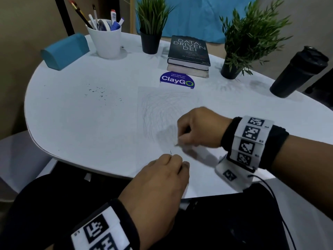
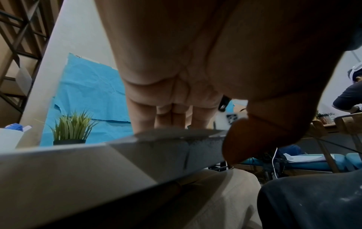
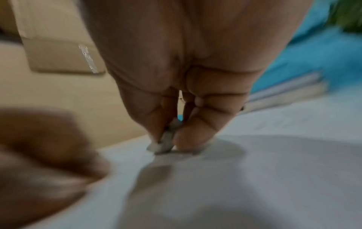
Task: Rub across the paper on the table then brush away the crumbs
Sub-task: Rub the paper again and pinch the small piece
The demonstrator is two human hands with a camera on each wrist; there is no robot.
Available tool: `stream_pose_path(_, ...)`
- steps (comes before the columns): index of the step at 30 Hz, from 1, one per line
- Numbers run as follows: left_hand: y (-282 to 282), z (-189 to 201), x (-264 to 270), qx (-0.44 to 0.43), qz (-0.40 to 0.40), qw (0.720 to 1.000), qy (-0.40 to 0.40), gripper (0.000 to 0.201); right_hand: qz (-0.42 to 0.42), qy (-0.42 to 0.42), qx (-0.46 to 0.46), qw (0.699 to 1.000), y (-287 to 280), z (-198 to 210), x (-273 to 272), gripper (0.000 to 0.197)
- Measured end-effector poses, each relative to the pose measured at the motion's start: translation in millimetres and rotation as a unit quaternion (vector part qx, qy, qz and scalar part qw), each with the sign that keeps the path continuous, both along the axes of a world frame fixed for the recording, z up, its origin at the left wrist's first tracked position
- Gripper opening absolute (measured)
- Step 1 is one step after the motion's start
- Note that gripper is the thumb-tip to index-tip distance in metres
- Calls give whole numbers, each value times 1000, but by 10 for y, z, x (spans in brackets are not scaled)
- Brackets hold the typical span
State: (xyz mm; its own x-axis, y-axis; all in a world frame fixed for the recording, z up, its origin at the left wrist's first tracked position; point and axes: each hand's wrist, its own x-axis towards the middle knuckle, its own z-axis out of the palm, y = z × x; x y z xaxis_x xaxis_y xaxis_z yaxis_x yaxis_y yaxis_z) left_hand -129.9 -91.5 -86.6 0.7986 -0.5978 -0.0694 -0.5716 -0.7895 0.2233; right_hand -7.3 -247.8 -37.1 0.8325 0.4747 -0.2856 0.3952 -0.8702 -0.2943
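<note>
A white sheet of paper (image 1: 162,109) with faint pencil scribbles lies on the white table (image 1: 81,123) in front of me. My right hand (image 1: 180,141) pinches a small grey-white eraser (image 3: 164,142) between thumb and fingers, its tip touching the paper; the right wrist view is blurred. My left hand (image 1: 175,160) rests fingertips down on the paper's near part at the table edge, fingers fairly straight (image 2: 168,119), thumb over the edge. Dark crumbs (image 1: 100,92) are scattered on the table left of the paper, and one speck (image 1: 170,151) lies between my hands.
At the back stand a white cup of pens (image 1: 106,40), a blue case (image 1: 64,51), two potted plants (image 1: 151,38) (image 1: 234,65), stacked books (image 1: 188,55) and a blue ClayGo sticker (image 1: 177,80). A black bottle (image 1: 297,73) stands at the right.
</note>
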Motion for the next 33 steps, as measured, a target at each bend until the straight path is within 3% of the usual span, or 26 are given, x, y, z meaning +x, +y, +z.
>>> stream_pose_path(2,-7,-9,0,-2,7,1000,-3,87,-31,-42,-15,998,-68,15,127,10)
stream_pose_path(4,6,-7,-1,-10,5,1000,4,82,-5,-55,-22,998,-23,38,93,10)
stream_pose_path(7,15,17,0,2,-6,1000,14,73,59,6,5,998,133,24,-92,5)
stream_pose_path(9,3,14,6,2,0,1000,17,73,35,16,8,999,110,-4,-48,5)
stream_pose_path(12,-4,13,-3,-13,9,1000,6,77,-12,-52,-21,998,11,10,147,10)
stream_pose_path(14,2,7,-1,-7,-6,1000,2,80,13,-68,-23,997,49,23,103,12)
stream_pose_path(17,13,25,8,6,-8,1000,12,65,69,-1,8,998,195,-11,-79,7)
stream_pose_path(19,0,18,16,10,-6,1000,20,68,40,5,12,999,168,-34,-23,10)
stream_pose_path(22,-22,52,3,13,-8,1000,18,68,-2,-57,-21,998,91,-2,178,16)
stream_pose_path(24,-11,67,13,11,-14,1000,21,65,24,-67,-18,997,132,26,139,14)
stream_pose_path(27,16,77,17,13,-5,999,32,69,85,1,10,996,252,11,-56,7)
stream_pose_path(29,-2,31,9,8,-8,1000,25,74,65,12,5,998,219,-27,-1,9)
stream_pose_path(33,-19,33,2,-3,5,1000,25,76,9,-63,-17,998,100,-4,224,16)
